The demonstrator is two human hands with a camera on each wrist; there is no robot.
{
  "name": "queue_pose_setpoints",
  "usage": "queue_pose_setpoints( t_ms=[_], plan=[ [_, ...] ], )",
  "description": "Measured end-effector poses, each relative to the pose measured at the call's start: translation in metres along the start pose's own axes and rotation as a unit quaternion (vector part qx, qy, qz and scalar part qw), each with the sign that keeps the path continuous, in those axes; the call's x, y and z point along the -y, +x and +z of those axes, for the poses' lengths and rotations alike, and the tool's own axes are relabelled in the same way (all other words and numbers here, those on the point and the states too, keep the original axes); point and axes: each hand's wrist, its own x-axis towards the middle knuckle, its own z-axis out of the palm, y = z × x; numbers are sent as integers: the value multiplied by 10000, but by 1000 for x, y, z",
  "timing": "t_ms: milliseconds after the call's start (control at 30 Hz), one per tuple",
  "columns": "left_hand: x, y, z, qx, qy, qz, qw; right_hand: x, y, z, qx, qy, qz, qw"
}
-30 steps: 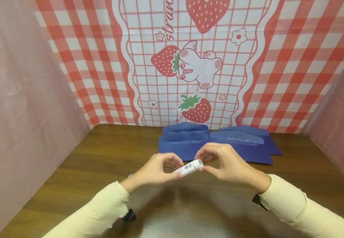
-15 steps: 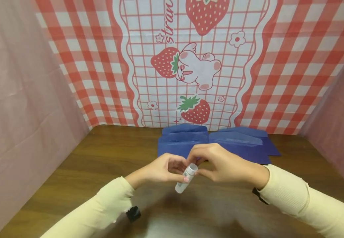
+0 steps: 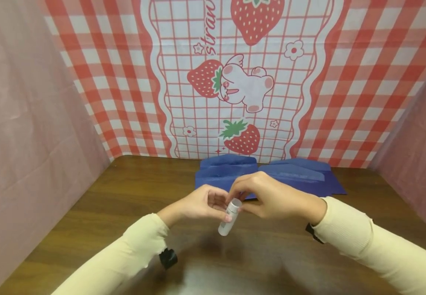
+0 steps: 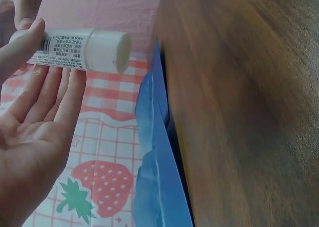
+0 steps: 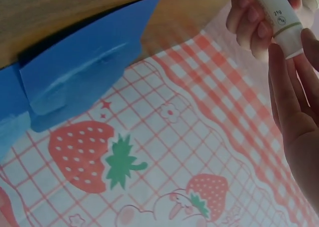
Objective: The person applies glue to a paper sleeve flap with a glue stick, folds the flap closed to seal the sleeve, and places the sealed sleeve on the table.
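Observation:
A white glue-stick-like tube [image 3: 228,224] with small print is tilted above the table in the head view. My left hand [image 3: 202,204] holds its body between thumb and fingers; the left wrist view shows the tube [image 4: 67,49] resting across the fingers of my left hand [image 4: 37,132]. My right hand [image 3: 272,196] pinches the upper end with thumb and fingertips. In the right wrist view, thumb and forefinger of my right hand [image 5: 299,107] lie on either side of the end of the tube [image 5: 286,33].
Several blue envelopes [image 3: 227,170] with raised flaps lie at the back of the wooden table [image 3: 143,180], against a red-and-white checked cloth [image 3: 124,82]. Pink cloth [image 3: 32,102] hangs at both sides.
The tube has turned from a slanted, nearly level pose to a steeper one, its lower end now towards the front. My right hand has moved a little left with it.

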Motion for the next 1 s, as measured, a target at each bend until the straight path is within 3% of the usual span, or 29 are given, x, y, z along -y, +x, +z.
queue_pose_setpoints(
  t_ms=[300, 467, 600, 733, 867, 1000],
  plan=[
    [4, 5, 2, -799, 356, -297, 9957, -13, -2, 10, -261, -234, 336, 9988],
    [5, 9, 8, -1503, 721, -223, 9858, -22, -3, 18, -571, -383, 612, 9958],
    [3, 10, 15, -2210, 1526, -115, 9632, -27, -4, 26, -927, -335, 1035, 9897],
    [2, 11, 23, -2727, 2146, -64, 9378, -28, -3, 35, -1294, -71, 1668, 9774],
    [3, 11, 29, -2981, 2663, 103, 9166, -27, -2, 41, -1542, 195, 2248, 9619],
    [4, 9, 32, -3071, 3178, 360, 8963, -24, 0, 43, -1628, 210, 2416, 9564]
  ],
)
